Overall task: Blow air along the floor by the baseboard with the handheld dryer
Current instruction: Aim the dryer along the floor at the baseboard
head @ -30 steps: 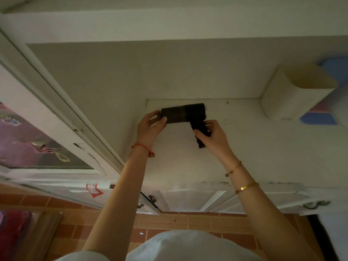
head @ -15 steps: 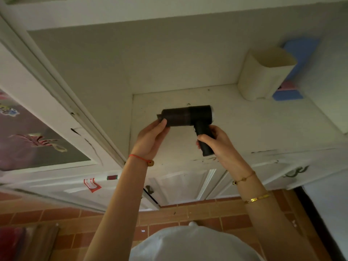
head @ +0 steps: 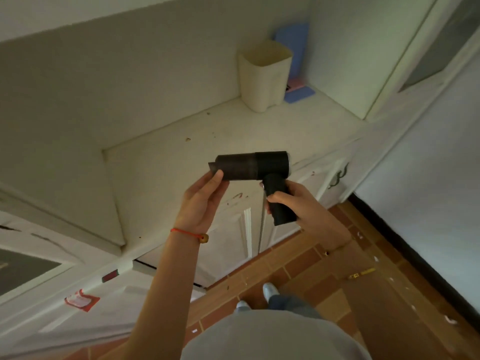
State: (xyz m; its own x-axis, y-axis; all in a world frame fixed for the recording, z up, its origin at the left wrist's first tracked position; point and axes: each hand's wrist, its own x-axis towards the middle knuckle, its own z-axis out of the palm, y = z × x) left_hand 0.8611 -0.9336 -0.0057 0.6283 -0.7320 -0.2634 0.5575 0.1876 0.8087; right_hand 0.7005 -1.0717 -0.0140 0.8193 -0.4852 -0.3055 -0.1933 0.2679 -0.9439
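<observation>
A black handheld dryer [head: 253,166] is held over the white cabinet shelf [head: 166,162], its barrel lying level with the nozzle pointing left. My right hand [head: 298,201] is wrapped around its handle. My left hand [head: 205,201] pinches the nozzle end from below with thumb and fingers. The brown tiled floor [head: 324,279] lies at the lower right, and a dark baseboard [head: 415,258] runs along the pale wall there. Small white scraps lie on the tiles beside the baseboard.
A cream plastic bin [head: 262,76] stands at the shelf's back right, with a blue and pink item [head: 298,92] behind it. White cabinet doors [head: 239,235] are below the shelf. A small yellow object [head: 362,273] lies on the floor. My feet [head: 270,291] stand on the tiles.
Both hands have drawn the dryer off the shelf and toward me. The view has swung right and down, bringing the floor and baseboard into sight.
</observation>
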